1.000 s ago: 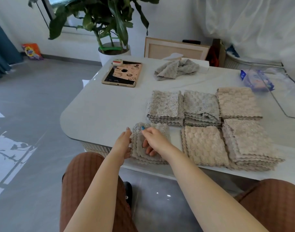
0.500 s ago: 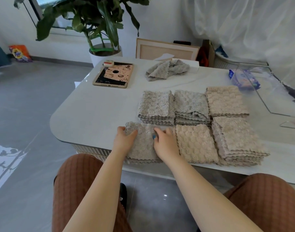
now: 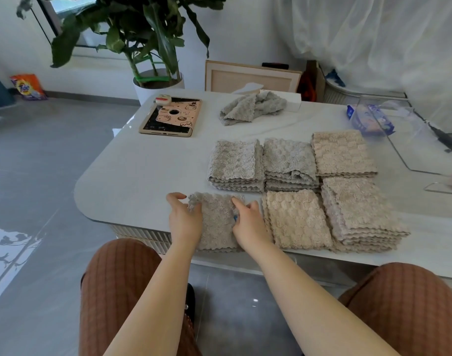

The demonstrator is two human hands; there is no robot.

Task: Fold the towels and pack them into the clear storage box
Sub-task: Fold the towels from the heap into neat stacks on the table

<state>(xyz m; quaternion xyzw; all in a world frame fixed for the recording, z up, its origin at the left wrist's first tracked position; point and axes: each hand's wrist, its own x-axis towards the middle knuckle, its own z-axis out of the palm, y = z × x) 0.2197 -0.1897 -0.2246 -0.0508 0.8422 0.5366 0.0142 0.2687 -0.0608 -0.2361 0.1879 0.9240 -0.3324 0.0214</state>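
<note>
Pinching folded towel's [image 3: 217, 224] far-left corner with left hand [image 3: 185, 219], pressing its right edge with right hand [image 3: 249, 222], ungripped, likely squaring the fold. Kept at table's [image 3: 142, 176] near edge, well apart from clear storage box [image 3: 425, 155], beside folded stacks [image 3: 296, 219] gridded for packing; crumpled towel [image 3: 253, 107] behind, not yet folded.

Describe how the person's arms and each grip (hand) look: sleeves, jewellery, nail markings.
The left forearm and right forearm are bare, with no sleeves in view. The left grip shows a dark red painted nail; the right grip shows a blue painted nail. No watch, bracelet or ring is visible on either.
</note>
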